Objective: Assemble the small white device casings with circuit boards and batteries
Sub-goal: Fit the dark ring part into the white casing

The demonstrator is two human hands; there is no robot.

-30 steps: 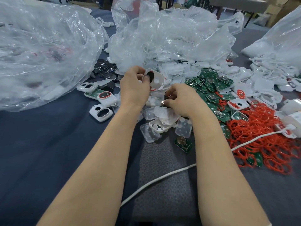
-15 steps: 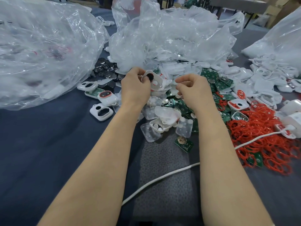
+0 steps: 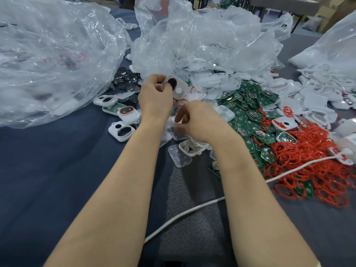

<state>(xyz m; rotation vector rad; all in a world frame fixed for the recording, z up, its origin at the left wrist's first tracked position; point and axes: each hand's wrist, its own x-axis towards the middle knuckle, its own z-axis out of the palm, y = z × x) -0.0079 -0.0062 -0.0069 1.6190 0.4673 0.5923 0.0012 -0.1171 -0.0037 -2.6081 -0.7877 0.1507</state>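
Note:
My left hand (image 3: 155, 97) holds a small white casing (image 3: 178, 86) up above the parts pile, with a dark round piece showing at its near end. My right hand (image 3: 198, 120) is lower and closer, fingers curled down among clear plastic pieces (image 3: 180, 158) and white parts; whether it pinches anything is hidden. Green circuit boards (image 3: 248, 110) lie in a heap to the right. A white tray with round cells (image 3: 189, 149) sits just under my right wrist.
Red rubber rings (image 3: 308, 157) are heaped at the right. Finished and empty white casings (image 3: 121, 131) lie left of my hands. Big clear plastic bags (image 3: 48, 58) fill the left and back. A white cable (image 3: 192, 209) crosses the dark cloth.
My right hand rose toward the casing half a second ago, then dropped back down and left into the clear plastic pieces. The left hand kept the casing raised.

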